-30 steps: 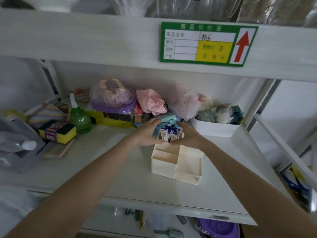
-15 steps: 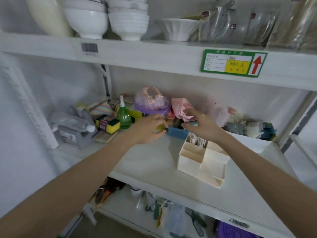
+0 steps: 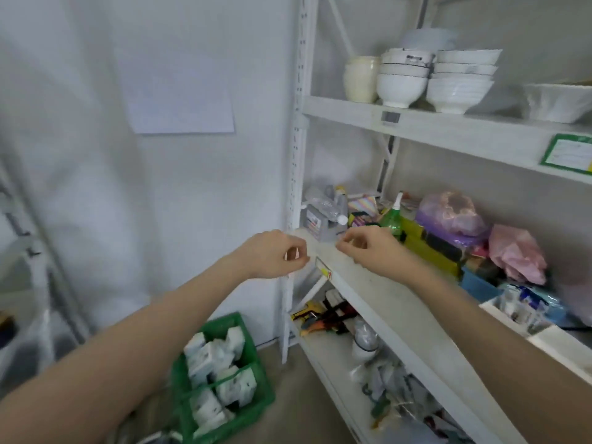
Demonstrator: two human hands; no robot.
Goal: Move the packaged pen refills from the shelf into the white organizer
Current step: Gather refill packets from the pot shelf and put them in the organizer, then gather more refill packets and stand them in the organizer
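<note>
Two hands: left hand [image 3: 275, 254] and right hand [image 3: 368, 248] are hovering at the white metal shelf [image 3: 378, 293] corner, fingers loosely curled, holding nothing.
Refills: small blue-and-white packaged pen refills [image 3: 525, 304] are standing in the white plastic organizer [image 3: 551, 339], far right.
Handling: probably light, slippery, crinkly; pinching the packet tops looks best.

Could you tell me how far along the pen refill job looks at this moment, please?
Mostly done, it seems: packaged refills stand in the white organizer at the right of the shelf. Nothing is in hand; the left hand and right hand hang loosely curled near the shelf's left end. I cannot see any refill packs left among the clutter.
</note>
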